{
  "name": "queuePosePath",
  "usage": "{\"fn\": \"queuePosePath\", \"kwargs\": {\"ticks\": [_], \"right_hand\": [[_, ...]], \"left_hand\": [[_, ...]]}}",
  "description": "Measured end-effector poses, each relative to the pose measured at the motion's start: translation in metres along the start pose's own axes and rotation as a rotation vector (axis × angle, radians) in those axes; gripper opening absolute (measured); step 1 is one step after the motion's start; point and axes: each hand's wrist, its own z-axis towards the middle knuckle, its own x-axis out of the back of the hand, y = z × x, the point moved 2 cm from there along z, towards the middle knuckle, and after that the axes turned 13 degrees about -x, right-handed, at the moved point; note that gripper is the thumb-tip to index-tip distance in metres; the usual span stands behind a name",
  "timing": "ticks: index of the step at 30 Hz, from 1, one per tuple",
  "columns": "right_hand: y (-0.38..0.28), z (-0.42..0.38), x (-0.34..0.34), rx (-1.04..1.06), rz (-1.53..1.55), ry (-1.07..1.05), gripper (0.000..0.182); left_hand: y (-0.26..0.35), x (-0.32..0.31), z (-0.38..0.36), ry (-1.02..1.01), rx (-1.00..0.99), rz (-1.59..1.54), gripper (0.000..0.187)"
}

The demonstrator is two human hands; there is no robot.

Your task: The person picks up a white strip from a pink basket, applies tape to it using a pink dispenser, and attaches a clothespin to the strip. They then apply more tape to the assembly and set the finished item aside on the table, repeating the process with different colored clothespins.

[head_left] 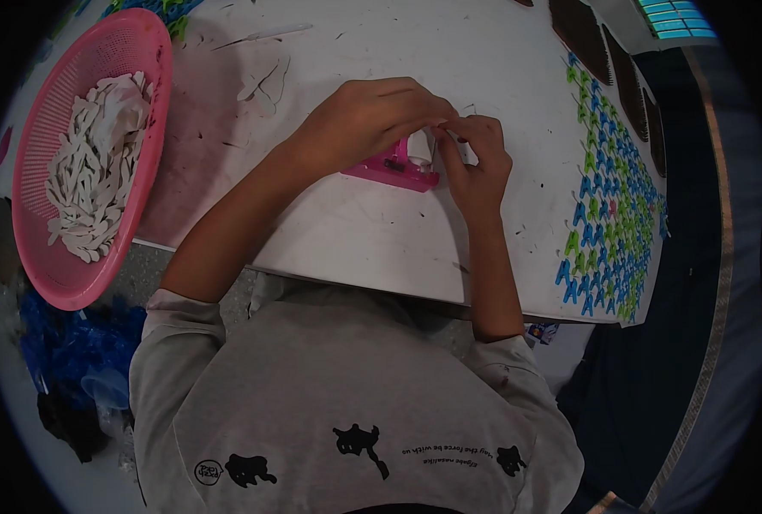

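A pink tape dispenser (402,174) sits on the white table, between and just below my hands. My left hand (370,120) arches over its left side, fingertips pressed together at its upper right. From the right, my right hand (481,154) meets those fingertips with thumb and index finger pinched. Whatever the fingertips hold is too small to make out; a thin pale strip seems to hang near my right thumb.
A pink basket (160,111) of white strip-like pieces stands at the left. Rows of blue and green clips (612,206) cover the table's right side. A thin white tool (265,35) and white scraps (265,86) lie at the back. Brown brush-like pieces (579,34) line the back right.
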Motion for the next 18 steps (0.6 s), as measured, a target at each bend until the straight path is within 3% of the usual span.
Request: {"fn": "queuePosePath", "kwargs": {"ticks": [18], "right_hand": [[0.0018, -0.001, -0.0002, -0.051, 0.006, 0.019, 0.016]], "left_hand": [[0.0006, 0.0011, 0.001, 0.016, 0.087, 0.004, 0.019]]}}
